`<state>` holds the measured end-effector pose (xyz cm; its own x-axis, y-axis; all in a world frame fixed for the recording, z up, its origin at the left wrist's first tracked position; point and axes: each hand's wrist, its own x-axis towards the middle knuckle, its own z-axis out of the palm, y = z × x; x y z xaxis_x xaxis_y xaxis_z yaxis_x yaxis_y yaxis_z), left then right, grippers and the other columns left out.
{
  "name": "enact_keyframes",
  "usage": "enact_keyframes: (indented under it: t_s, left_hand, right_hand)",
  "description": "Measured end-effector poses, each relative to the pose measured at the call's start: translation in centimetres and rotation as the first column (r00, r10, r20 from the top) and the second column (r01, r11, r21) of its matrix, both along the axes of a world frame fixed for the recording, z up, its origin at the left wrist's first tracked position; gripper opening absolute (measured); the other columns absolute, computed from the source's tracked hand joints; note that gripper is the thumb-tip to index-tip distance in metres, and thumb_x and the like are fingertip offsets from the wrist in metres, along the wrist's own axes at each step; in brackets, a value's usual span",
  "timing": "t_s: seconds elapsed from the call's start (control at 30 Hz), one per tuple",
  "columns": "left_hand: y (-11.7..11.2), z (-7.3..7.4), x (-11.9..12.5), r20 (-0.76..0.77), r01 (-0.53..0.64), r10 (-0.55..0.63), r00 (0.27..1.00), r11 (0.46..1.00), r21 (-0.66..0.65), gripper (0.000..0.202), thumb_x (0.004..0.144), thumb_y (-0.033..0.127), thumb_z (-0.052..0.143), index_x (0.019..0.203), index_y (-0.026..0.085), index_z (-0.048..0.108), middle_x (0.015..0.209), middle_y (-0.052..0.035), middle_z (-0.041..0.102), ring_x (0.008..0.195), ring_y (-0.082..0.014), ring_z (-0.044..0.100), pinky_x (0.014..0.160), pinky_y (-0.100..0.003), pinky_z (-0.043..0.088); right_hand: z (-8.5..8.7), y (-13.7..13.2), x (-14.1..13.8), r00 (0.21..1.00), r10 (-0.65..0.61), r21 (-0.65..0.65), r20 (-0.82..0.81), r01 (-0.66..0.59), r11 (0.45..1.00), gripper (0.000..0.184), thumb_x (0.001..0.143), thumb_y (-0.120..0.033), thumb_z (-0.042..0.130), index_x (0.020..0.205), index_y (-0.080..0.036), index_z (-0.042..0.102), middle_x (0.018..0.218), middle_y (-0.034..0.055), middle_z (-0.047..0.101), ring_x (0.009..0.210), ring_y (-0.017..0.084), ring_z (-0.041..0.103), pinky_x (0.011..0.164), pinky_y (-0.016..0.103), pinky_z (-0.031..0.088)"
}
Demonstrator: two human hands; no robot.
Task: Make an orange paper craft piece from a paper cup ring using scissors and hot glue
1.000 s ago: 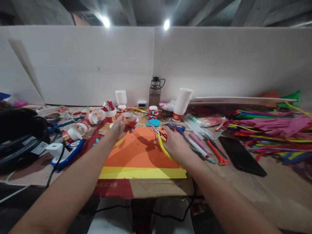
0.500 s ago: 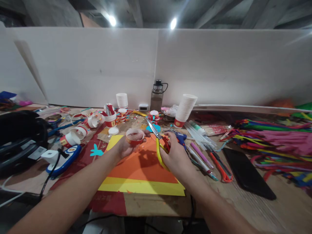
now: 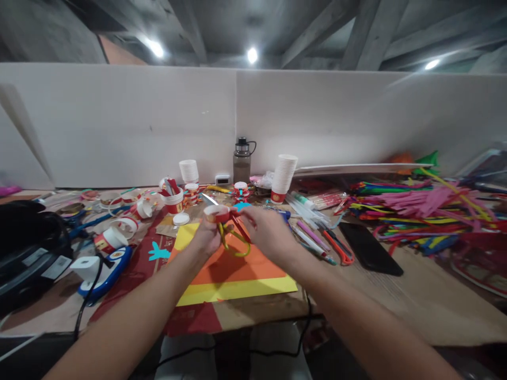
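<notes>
My left hand (image 3: 207, 238) is closed around a short red-and-white paper cup ring (image 3: 217, 213), raised above the paper. My right hand (image 3: 266, 228) is closed at the ring's right edge, beside the red part of a pair of scissors (image 3: 236, 248). The yellow handles hang below the ring between my hands, and a metal blade shows past its upper left. The ring hides the middle of the scissors, and my right fingertips are partly hidden. Beneath lie orange paper (image 3: 237, 270) and yellow paper (image 3: 257, 287).
Left are a blue-and-white power strip (image 3: 106, 274), cut cups (image 3: 111, 240) and a cyan paper cutout (image 3: 159, 252). A bottle (image 3: 241, 161) and cup stack (image 3: 284, 179) stand behind. To the right lie pens (image 3: 312, 237), a phone (image 3: 370, 248) and colourful pipe cleaners (image 3: 420, 203).
My right hand has brought the scissors left, up against the cup ring. The blade now points up-left past the ring. The camera view has turned to the right.
</notes>
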<state>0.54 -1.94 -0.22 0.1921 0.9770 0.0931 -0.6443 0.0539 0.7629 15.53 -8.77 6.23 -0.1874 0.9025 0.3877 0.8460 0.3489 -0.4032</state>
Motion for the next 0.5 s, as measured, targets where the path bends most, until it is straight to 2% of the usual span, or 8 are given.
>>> enact_keyframes:
  t_s: [0.07, 0.1, 0.13, 0.17, 0.23, 0.3, 0.4, 0.5]
  left_hand:
    - [0.6, 1.3, -1.1, 0.063, -0.046, 0.045, 0.997, 0.999, 0.024, 0.021, 0.061, 0.019, 0.078, 0.079, 0.017, 0.067, 0.073, -0.0020, 0.071, 0.060, -0.0097, 0.062, 0.048, -0.016, 0.046]
    - [0.9, 2.0, -1.7, 0.091, -0.078, 0.076, 0.993, 0.997, 0.022, 0.018, 0.065, 0.020, 0.076, 0.080, 0.016, 0.067, 0.072, -0.0029, 0.072, 0.059, -0.0092, 0.061, 0.046, -0.015, 0.044]
    - [1.3, 2.7, -2.4, 0.115, -0.109, 0.107, 0.988, 0.994, 0.006, 0.015, 0.067, 0.021, 0.074, 0.079, 0.016, 0.067, 0.071, -0.0035, 0.072, 0.057, -0.0088, 0.060, 0.045, -0.014, 0.042]
    - [1.6, 3.3, -3.0, 0.145, -0.143, 0.143, 0.979, 0.990, -0.008, 0.012, 0.070, 0.022, 0.072, 0.080, 0.016, 0.067, 0.071, -0.0039, 0.072, 0.057, -0.0086, 0.060, 0.044, -0.013, 0.041]
    - [2.1, 4.2, -4.1, 0.192, -0.198, 0.204, 0.960, 0.979, -0.052, 0.010, 0.073, 0.024, 0.070, 0.079, 0.016, 0.068, 0.070, -0.0039, 0.071, 0.054, -0.0078, 0.059, 0.043, -0.013, 0.040]
    - [2.6, 4.4, -4.7, 0.215, -0.228, 0.239, 0.947, 0.971, -0.078, 0.010, 0.075, 0.025, 0.070, 0.080, 0.016, 0.068, 0.070, -0.0025, 0.071, 0.049, -0.0054, 0.055, 0.044, -0.013, 0.040]
    - [3.0, 3.9, -4.8, 0.233, -0.251, 0.271, 0.934, 0.961, -0.114, 0.010, 0.076, 0.026, 0.070, 0.079, 0.016, 0.068, 0.069, -0.0016, 0.070, 0.047, -0.0035, 0.051, 0.044, -0.012, 0.039]
    - [3.3, 3.2, -4.6, 0.212, -0.252, 0.279, 0.937, 0.956, -0.148, 0.010, 0.076, 0.025, 0.070, 0.076, 0.016, 0.067, 0.067, -0.0003, 0.069, 0.049, -0.0041, 0.053, 0.044, -0.012, 0.038]
  right_hand:
    - [1.1, 1.0, 1.0, 0.980, -0.057, 0.104, -0.189, 0.078, 0.992, 0.027, 0.096, -0.033, 0.044, 0.104, -0.018, 0.065, 0.095, 0.0070, 0.073, 0.082, 0.017, 0.065, 0.075, 0.026, 0.045]
    - [1.3, 1.8, 1.4, 0.966, -0.076, 0.108, -0.248, 0.105, 0.989, 0.029, 0.096, -0.035, 0.043, 0.103, -0.017, 0.065, 0.092, 0.0065, 0.073, 0.079, 0.016, 0.065, 0.073, 0.025, 0.045]
    - [1.1, 2.7, 1.6, 0.967, -0.092, 0.079, -0.238, 0.113, 0.990, 0.031, 0.096, -0.037, 0.043, 0.102, -0.017, 0.066, 0.090, 0.0062, 0.073, 0.078, 0.015, 0.065, 0.071, 0.025, 0.045]
    - [0.6, 3.7, 1.6, 0.975, -0.136, 0.029, -0.174, 0.143, 0.989, 0.031, 0.095, -0.038, 0.045, 0.098, -0.017, 0.067, 0.088, 0.0067, 0.073, 0.077, 0.016, 0.065, 0.069, 0.025, 0.045]
    - [-1.0, 5.7, 1.2, 0.977, -0.206, -0.097, 0.051, 0.210, 0.973, 0.034, 0.091, -0.043, 0.052, 0.096, -0.014, 0.069, 0.090, 0.0111, 0.073, 0.080, 0.019, 0.066, 0.069, 0.026, 0.045]
    - [-3.0, 7.6, 0.2, 0.947, -0.182, -0.178, 0.264, 0.233, 0.956, 0.042, 0.090, -0.049, 0.053, 0.103, -0.011, 0.068, 0.096, 0.0163, 0.072, 0.090, 0.023, 0.067, 0.072, 0.027, 0.046]
    - [-5.5, 9.6, -1.1, 0.943, -0.140, -0.260, 0.301, 0.222, 0.940, 0.037, 0.091, -0.047, 0.054, 0.094, -0.014, 0.070, 0.094, 0.0135, 0.071, 0.091, 0.026, 0.067, 0.074, 0.030, 0.049]
    - [-6.5, 10.8, -1.8, 0.945, -0.103, -0.293, 0.309, 0.197, 0.936, 0.030, 0.092, -0.038, 0.059, 0.109, -0.015, 0.066, 0.111, 0.0094, 0.066, 0.099, 0.024, 0.064, 0.083, 0.036, 0.052]
